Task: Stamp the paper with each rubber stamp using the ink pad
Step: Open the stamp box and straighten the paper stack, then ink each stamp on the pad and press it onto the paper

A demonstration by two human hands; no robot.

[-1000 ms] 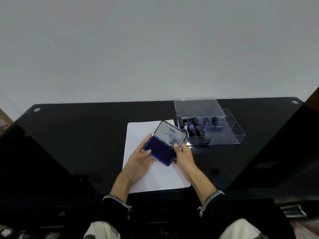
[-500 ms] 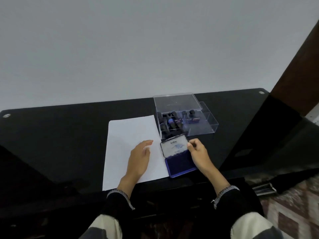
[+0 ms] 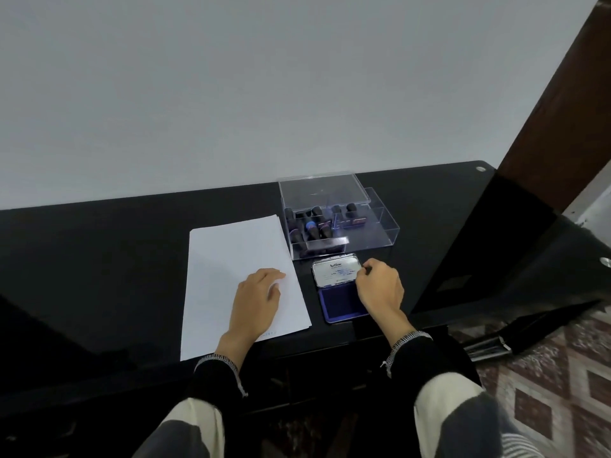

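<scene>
My left grip [image 3: 256,300] lies flat on the white paper sheet [image 3: 231,259], right grip [image 3: 380,285] pinches the open blue ink pad's metal lid [image 3: 337,271] on the black bench [image 3: 99,246]; lay lid fully back w/o sliding pad.

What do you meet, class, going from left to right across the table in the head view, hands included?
Sheet of white paper → left hand lying flat on it → open ink pad → right hand at the ink pad's right edge.
</scene>
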